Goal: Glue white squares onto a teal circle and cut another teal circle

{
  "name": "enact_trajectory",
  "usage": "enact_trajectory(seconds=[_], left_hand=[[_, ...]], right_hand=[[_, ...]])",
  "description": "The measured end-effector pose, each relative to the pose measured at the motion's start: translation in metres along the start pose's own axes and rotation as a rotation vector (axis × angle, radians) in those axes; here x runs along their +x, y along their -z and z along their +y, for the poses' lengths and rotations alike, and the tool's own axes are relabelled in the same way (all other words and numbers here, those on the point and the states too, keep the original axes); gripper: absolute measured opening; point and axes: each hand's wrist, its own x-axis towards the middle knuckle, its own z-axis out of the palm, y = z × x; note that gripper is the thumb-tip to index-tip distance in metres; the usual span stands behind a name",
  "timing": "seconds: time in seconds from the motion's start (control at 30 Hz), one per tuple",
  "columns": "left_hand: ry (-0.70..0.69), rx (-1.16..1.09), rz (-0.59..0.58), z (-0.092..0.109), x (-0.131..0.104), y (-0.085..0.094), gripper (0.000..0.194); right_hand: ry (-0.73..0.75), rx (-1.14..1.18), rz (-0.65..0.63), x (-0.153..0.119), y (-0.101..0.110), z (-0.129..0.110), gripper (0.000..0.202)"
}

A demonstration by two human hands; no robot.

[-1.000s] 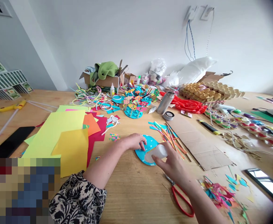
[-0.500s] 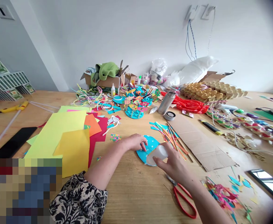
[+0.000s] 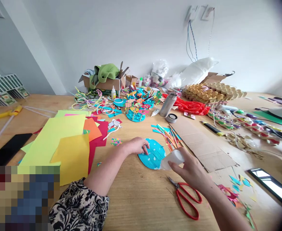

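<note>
At the round, white-flecked blue disc's (image 3: 154, 154) near-right edge, the right hand (image 3: 189, 165) clasps a whitish translucent bottle (image 3: 172, 159), long axis slanting down-left; the left hand's (image 3: 139, 146) curled fingers rest on the disc's left side, pinching or not, can't tell.

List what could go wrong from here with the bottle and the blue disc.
The white bottle in the right hand is tipped at the edge of the blue disc, so anything running out might drip onto the table.
The left hand rests on the disc's far left part and could smear anything wet there.
The red-handled scissors lie close to the right forearm, which might knock them.
</note>
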Motion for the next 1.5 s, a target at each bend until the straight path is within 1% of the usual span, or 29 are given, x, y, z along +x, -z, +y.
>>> enact_trajectory(seconds=[0.17,0.3,0.47,0.6,0.73,0.93,1.0,1.17,1.23,1.3,1.37,1.43,1.5], left_hand=[[-0.004,-0.004,0.009,-0.002,0.001,-0.001,0.041],[-0.003,-0.002,0.006,-0.001,0.0,0.0,0.04],[0.003,-0.012,-0.002,0.002,-0.001,0.002,0.042],[0.007,-0.018,-0.004,0.002,-0.002,0.001,0.042],[0.017,-0.019,0.004,0.001,-0.002,0.0,0.042],[0.013,-0.01,-0.001,0.0,0.0,-0.001,0.041],[0.01,-0.004,-0.002,-0.001,0.001,-0.001,0.041],[0.001,0.028,0.006,-0.004,0.002,0.0,0.039],[0.001,0.037,0.01,-0.004,0.002,0.0,0.041],[0.0,0.025,0.003,-0.004,0.002,0.0,0.044],[-0.004,-0.001,-0.008,-0.005,0.002,-0.001,0.045],[-0.011,-0.02,-0.011,-0.005,0.002,-0.002,0.043],[-0.015,-0.025,-0.01,-0.005,0.001,-0.002,0.041]], right_hand=[[-0.009,-0.009,0.004,-0.002,0.002,-0.001,0.018],[-0.008,0.009,0.068,0.0,0.002,-0.005,0.02],[-0.004,0.018,0.05,0.003,-0.001,0.001,0.019],[-0.026,0.008,0.099,0.008,-0.006,0.003,0.021],[0.005,0.021,0.094,0.014,-0.011,-0.001,0.019],[-0.001,0.004,0.069,0.014,-0.009,0.005,0.021],[0.017,0.018,0.049,0.016,-0.013,0.001,0.02],[0.058,0.067,0.047,0.026,-0.031,-0.02,0.02],[0.06,0.095,0.037,0.029,-0.034,-0.023,0.019],[0.049,0.117,0.008,0.029,-0.031,-0.02,0.02],[0.021,0.118,-0.005,0.027,-0.024,-0.011,0.021],[-0.029,0.104,0.041,0.027,-0.017,0.0,0.024],[-0.102,0.088,0.138,0.03,-0.014,0.009,0.028]])
